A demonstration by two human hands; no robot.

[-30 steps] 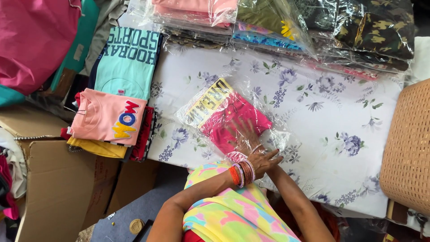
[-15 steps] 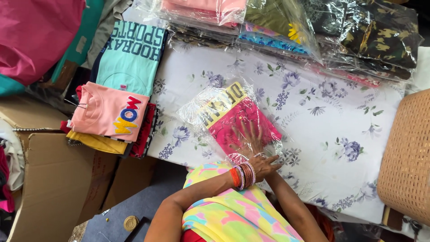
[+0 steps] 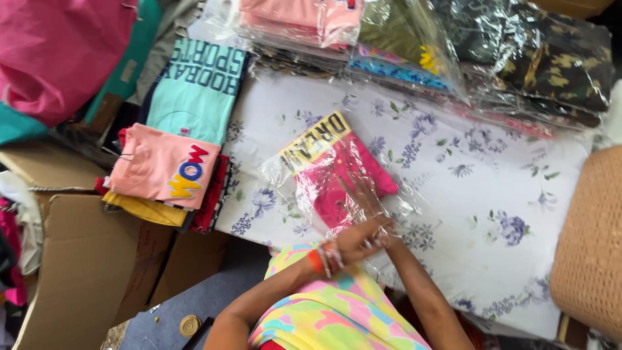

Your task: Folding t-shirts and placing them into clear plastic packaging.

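On floral cloth (image 3: 453,175), hands (image 3: 363,240) seemingly gripping clear-bagged pink shirt (image 3: 340,172).

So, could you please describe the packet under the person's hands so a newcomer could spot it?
On the floral sheet, near its front edge, lies a clear plastic bag holding a folded pink garment with a yellow lettered band. It lies alone, apart from the bagged stacks behind.
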